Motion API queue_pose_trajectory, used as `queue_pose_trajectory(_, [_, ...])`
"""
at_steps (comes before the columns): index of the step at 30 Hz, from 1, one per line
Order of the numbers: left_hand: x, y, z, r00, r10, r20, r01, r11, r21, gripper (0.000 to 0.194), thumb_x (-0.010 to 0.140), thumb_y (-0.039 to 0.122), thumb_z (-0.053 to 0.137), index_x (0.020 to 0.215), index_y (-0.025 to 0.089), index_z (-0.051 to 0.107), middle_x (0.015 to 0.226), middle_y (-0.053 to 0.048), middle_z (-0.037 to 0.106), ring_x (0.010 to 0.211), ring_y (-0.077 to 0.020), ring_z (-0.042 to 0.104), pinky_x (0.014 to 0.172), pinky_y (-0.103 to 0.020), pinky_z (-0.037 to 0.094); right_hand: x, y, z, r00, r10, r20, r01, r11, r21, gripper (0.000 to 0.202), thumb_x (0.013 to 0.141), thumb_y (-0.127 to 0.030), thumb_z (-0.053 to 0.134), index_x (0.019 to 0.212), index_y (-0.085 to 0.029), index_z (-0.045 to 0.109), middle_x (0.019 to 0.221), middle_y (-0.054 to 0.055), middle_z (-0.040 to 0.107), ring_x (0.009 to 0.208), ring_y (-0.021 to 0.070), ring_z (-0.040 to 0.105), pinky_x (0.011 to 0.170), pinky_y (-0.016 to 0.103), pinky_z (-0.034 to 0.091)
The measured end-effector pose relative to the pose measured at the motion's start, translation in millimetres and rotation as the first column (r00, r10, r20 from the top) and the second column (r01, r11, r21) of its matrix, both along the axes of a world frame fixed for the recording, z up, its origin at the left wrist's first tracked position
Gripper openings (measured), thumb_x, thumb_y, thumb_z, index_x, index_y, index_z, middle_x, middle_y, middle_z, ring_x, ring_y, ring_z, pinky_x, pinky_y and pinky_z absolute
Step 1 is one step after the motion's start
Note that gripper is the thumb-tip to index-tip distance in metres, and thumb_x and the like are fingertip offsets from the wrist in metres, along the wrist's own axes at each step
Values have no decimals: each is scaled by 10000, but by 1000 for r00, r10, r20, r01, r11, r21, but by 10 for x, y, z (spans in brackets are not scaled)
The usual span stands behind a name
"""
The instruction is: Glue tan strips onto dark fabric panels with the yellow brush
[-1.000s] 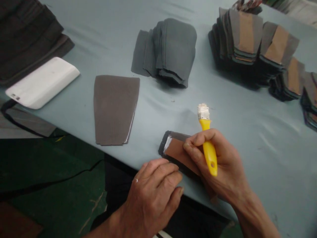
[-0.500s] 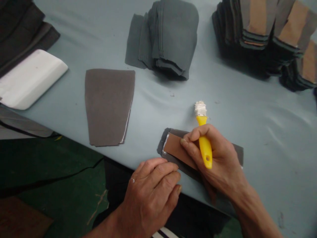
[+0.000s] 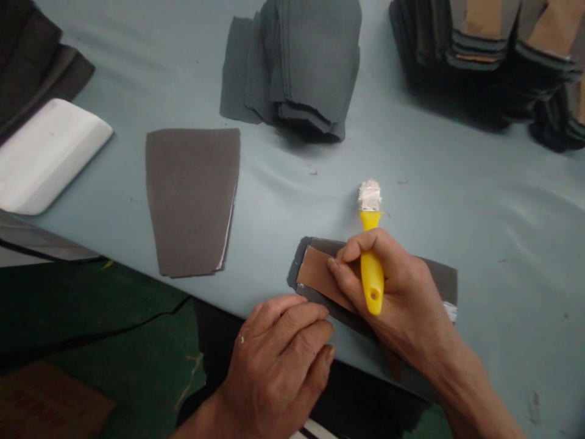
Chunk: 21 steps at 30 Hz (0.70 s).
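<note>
My right hand (image 3: 402, 292) is closed around the yellow handle of a glue brush (image 3: 373, 268), its bristles coated in white paste and pointing away from me. The thumb and fingertips of that hand touch a brown strip (image 3: 315, 268) lying on a dark grey piece (image 3: 439, 277). White paste shows at the piece's right end. My left hand (image 3: 283, 360) is curled at the table's front edge, just by the near side of the dark piece. Its fingers are bent together, and their undersides are hidden.
A brownish-grey cut panel (image 3: 192, 201) lies flat to the left. Farther back are a stack of grey pieces (image 3: 320, 61) and stacks bearing brown strips (image 3: 484, 30). A white rounded object (image 3: 55, 152) and dark folded pieces (image 3: 27, 61) occupy the left side. A cardboard box (image 3: 55, 399) is on the floor.
My right fingertips and the brown strip have shifted slightly left, and the strip now covers most of the white line at its left end. More white paste shows on the right.
</note>
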<state>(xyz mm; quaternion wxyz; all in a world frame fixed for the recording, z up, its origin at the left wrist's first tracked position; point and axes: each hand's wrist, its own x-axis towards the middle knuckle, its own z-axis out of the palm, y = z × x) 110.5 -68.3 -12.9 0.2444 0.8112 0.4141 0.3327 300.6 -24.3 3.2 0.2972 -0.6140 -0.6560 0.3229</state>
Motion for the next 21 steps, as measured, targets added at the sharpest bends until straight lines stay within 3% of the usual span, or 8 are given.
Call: queue_pose_trajectory(21, [-16,49,55,998,-40,41,40,999,-11,157,961,79,614,1100,131,666,1045,-60,778,1044,-163,702,1030,-311,574,-37,45,63,997,25,68,-27,999,27,149,899,-131,599,878,-246,506,625,-117,487,472,60,407,512,189,365])
